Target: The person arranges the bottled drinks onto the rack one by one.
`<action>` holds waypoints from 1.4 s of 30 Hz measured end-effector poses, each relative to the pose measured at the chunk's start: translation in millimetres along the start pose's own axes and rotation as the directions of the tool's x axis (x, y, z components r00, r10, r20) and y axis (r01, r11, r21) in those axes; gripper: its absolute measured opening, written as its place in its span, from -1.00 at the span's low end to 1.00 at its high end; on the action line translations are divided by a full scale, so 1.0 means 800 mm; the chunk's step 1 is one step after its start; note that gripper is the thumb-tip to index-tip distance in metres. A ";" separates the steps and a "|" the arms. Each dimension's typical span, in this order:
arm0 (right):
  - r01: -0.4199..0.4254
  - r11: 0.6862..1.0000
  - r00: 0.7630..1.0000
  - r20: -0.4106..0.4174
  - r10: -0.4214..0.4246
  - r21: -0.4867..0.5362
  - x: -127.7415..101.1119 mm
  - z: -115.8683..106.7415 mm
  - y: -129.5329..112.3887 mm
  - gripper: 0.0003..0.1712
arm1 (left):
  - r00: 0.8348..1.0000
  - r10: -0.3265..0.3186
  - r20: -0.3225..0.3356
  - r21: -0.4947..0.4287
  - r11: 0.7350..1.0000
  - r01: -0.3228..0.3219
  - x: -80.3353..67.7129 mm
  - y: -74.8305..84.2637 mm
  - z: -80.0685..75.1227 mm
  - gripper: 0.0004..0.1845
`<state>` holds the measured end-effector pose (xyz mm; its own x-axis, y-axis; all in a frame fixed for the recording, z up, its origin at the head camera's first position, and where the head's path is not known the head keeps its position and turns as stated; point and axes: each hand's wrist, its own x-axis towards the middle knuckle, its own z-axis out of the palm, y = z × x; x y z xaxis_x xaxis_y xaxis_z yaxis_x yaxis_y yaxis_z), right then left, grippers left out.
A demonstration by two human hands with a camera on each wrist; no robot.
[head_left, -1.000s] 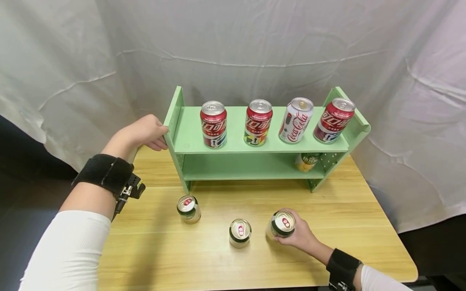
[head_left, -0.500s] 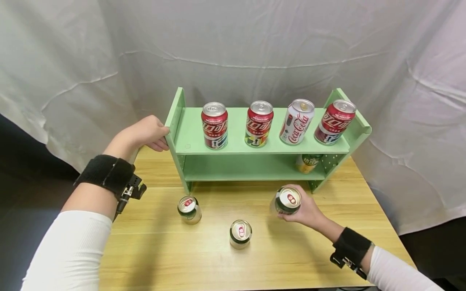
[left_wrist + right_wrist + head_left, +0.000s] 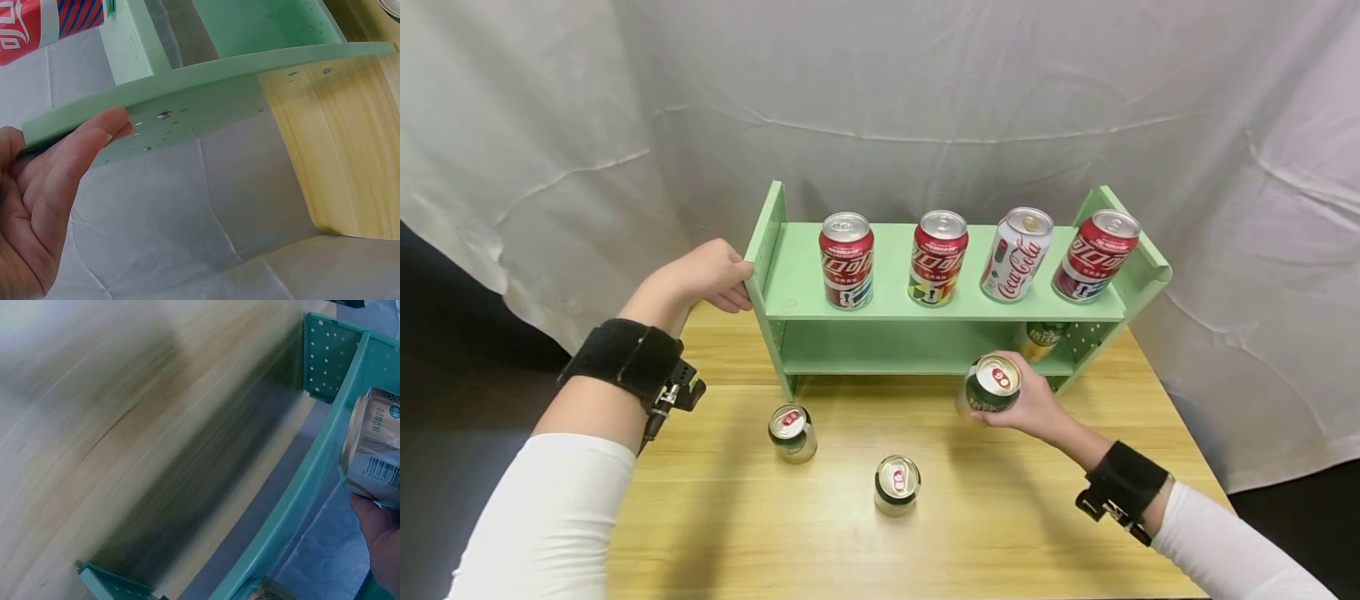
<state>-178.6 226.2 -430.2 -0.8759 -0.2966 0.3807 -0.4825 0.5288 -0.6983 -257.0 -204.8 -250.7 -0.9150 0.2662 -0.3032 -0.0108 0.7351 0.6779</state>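
A green can (image 3: 990, 385) is gripped in the right hand (image 3: 1026, 406), fingers curled round its side. Within the last second it has been lifted off the table (image 3: 1075, 517) and carried up to the front edge of the shelf (image 3: 925, 308), just before the lower tier. That tier is judged the place being approached. One can (image 3: 1043, 336) already stands at its right end, so open room lies to the left of it. Low clearance is left beneath the upper board. The shelf's left panel is still held by the left hand (image 3: 696, 275), fingers wrapped over its edge. Two cans (image 3: 792, 432) (image 3: 897, 483) remain in front of the shelf.
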 end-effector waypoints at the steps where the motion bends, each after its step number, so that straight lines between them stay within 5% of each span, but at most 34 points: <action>1: -0.016 1.000 1.000 0.001 0.016 0.006 0.002 -0.001 0.003 -0.01 | 1.000 0.000 0.000 -0.002 1.000 0.000 0.000 0.000 0.001 -0.59; 19: -0.303 0.952 0.953 0.028 0.302 0.054 0.055 -0.005 0.035 -0.06 | 1.000 -0.015 -0.001 0.023 1.000 0.015 0.003 0.003 0.001 -0.64; 28: -0.305 0.949 0.952 0.023 0.304 0.074 0.073 -0.003 0.052 0.11 | 1.000 -0.008 -0.016 0.020 1.000 0.009 0.002 0.007 0.001 -0.65; 36: -0.193 0.972 0.981 0.004 0.194 0.137 0.093 0.001 0.059 0.17 | 1.000 -0.013 -0.018 -0.003 1.000 0.013 0.002 0.008 0.000 -0.61; 42: -0.233 0.963 0.972 0.047 0.228 0.136 0.095 0.005 0.067 0.25 | 1.000 -0.015 0.001 -0.029 0.999 0.015 -0.001 0.003 0.001 -0.60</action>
<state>-270.6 228.9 -440.8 -0.9617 -0.2048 0.1824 -0.2600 0.4697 -0.8437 -255.6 -202.4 -249.1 -0.9144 0.2552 -0.3141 -0.0364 0.7210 0.6920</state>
